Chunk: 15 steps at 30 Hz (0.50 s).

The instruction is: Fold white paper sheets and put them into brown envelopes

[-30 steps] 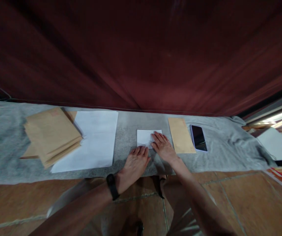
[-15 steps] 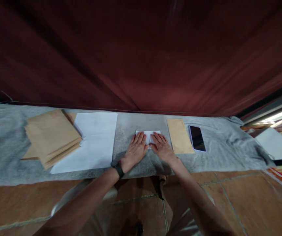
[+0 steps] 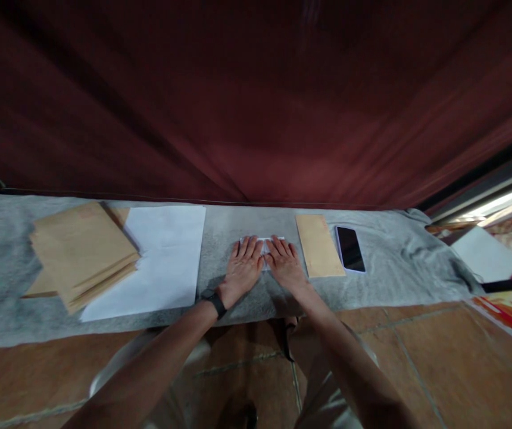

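A small folded white paper point(image 3: 264, 249) lies on the grey cloth, mostly covered by my hands. My left hand point(image 3: 243, 265) presses flat on its left part, fingers stretched out and pointing away from me. On its right part my right hand point(image 3: 286, 265) lies flat too, fingers slightly spread. The thumbs come close together over the middle of the paper. Just right of my right hand rests a brown envelope point(image 3: 321, 245). To the left of my left hand are large white sheets point(image 3: 166, 256).
A pile of brown envelopes point(image 3: 84, 247) overlaps the white sheets at the left. A phone point(image 3: 350, 249) lies right of the single envelope. The grey cloth point(image 3: 394, 256) covers a long narrow surface, with a dark red curtain point(image 3: 256, 119) behind and a tiled floor point(image 3: 421, 351) below.
Both hands stay on the paper; their fingers have spread outward a little and cover more of its top edge. The whole view has shifted slightly, moving everything left.
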Each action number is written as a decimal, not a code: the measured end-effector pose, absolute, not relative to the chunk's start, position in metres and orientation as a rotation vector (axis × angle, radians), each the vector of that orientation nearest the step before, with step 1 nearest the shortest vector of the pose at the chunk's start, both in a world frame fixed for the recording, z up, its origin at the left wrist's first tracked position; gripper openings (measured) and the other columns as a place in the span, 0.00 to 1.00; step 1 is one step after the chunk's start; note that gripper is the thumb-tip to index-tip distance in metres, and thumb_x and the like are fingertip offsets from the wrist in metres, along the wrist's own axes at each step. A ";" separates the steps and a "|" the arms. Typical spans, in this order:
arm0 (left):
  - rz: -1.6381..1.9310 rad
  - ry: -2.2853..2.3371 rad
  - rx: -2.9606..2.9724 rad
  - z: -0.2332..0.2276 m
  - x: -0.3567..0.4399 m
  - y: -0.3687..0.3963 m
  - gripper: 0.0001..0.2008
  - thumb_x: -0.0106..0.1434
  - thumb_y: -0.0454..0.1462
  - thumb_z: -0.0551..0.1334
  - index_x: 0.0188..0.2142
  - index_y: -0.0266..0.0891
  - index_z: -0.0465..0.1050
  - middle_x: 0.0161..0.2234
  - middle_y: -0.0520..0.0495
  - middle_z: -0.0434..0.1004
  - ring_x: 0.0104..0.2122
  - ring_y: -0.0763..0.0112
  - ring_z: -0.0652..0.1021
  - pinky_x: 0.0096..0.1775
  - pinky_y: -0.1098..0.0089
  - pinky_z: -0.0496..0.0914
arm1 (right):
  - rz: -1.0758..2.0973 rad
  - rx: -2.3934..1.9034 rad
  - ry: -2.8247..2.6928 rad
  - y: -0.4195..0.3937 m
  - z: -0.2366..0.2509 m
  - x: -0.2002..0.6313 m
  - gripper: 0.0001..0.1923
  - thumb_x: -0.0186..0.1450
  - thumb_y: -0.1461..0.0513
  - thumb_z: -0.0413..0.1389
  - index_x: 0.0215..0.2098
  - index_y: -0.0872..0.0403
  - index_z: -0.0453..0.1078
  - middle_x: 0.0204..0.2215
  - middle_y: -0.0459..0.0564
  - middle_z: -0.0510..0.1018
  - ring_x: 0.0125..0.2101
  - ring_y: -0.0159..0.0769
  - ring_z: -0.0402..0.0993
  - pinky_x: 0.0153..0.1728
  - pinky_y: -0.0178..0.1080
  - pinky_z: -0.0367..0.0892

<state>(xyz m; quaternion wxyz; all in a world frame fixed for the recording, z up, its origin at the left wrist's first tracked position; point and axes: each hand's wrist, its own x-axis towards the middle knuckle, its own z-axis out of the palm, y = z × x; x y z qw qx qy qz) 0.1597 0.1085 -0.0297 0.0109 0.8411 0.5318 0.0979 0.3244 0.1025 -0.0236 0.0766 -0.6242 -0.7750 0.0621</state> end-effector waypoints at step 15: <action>0.298 1.679 2.622 -0.033 0.151 0.110 0.33 0.75 0.48 0.48 0.70 0.26 0.57 0.71 0.32 0.56 0.71 0.53 0.57 0.70 0.53 0.52 | 0.227 -2.017 -2.155 0.097 -0.018 0.351 0.30 0.74 0.56 0.51 0.70 0.60 0.59 0.69 0.59 0.63 0.67 0.51 0.59 0.65 0.48 0.57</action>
